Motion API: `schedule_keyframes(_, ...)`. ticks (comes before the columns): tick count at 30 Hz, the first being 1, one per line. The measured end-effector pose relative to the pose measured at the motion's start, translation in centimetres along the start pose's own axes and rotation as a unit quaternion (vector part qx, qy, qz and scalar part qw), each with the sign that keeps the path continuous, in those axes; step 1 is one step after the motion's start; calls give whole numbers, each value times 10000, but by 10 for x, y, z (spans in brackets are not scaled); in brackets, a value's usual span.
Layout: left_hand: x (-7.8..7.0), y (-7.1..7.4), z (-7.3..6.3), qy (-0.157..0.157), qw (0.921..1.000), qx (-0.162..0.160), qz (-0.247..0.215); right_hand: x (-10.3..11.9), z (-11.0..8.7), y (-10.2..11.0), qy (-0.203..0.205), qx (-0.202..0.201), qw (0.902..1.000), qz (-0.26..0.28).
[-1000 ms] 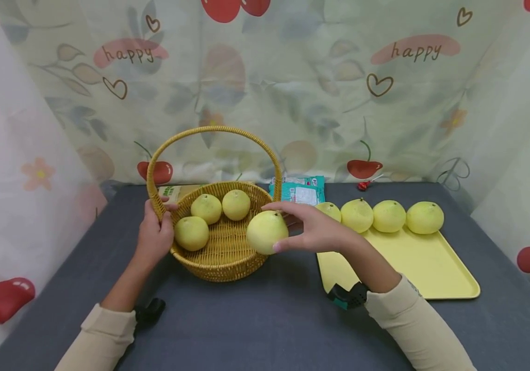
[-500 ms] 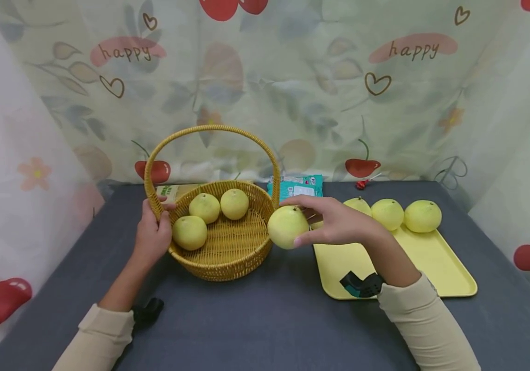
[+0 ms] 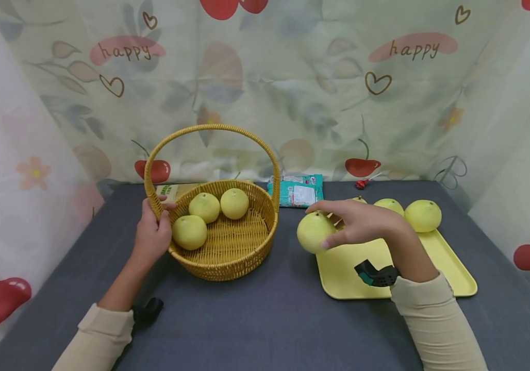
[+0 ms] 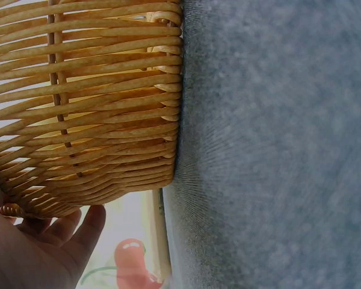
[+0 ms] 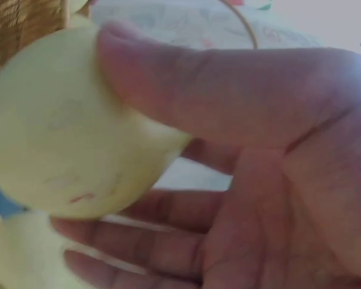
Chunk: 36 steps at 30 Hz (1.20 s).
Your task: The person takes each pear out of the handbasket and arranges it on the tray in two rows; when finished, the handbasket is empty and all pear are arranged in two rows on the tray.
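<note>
A wicker basket with a tall arched handle stands at centre left, with three pale yellow pomelos inside. My left hand grips its left rim where the handle begins; the left wrist view shows the fingers against the woven wall. My right hand holds another pomelo between thumb and fingers, to the right of the basket by the left edge of a yellow tray. In the right wrist view the thumb presses on this pomelo. Other pomelos line the tray's back, partly hidden by the right hand.
A teal packet lies behind, between basket and tray. A red lollipop sits near the back edge of the dark tabletop. Another packet shows partly behind the basket. A patterned curtain closes off the back.
My right hand has carried the pomelo rightward, from over the basket's right rim to the tray's left edge. The left hand keeps its grip and the basket stays in place.
</note>
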<state>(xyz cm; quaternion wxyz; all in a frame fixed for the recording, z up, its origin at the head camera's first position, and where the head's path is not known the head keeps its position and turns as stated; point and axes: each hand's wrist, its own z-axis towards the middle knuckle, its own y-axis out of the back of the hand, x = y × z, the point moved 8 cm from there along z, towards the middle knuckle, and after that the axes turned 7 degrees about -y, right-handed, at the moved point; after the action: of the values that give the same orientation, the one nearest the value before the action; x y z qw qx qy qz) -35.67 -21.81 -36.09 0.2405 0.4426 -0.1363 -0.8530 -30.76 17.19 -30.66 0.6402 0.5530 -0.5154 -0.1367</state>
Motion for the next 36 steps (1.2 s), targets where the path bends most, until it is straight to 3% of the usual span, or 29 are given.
schedule_keyframes(5, 0, -1, 1, -2, 10000, -8, -25, -14, 3, -8, -851, 205, 9938, -680)
schedule_keyframes(8, 0, -1, 0, 0, 10000, 0, -27, -19, 3, -10, -1130, 342, 9898, -792)
schedule_keyframes(22, 2, -1, 1, 16, 10000, 10, -67, -31, 4, -14, -1665, 528, 9806, -893)
schedule_keyframes(30, 2, -1, 2, -24, 10000, 1, -61, -40, -4, -5, -1917, 285, 9753, -1063)
schedule_keyframes(36, 5, -1, 1, 28, 10000, -17, -43, -37, -3, -8, -1784, 321, 9773, -1096)
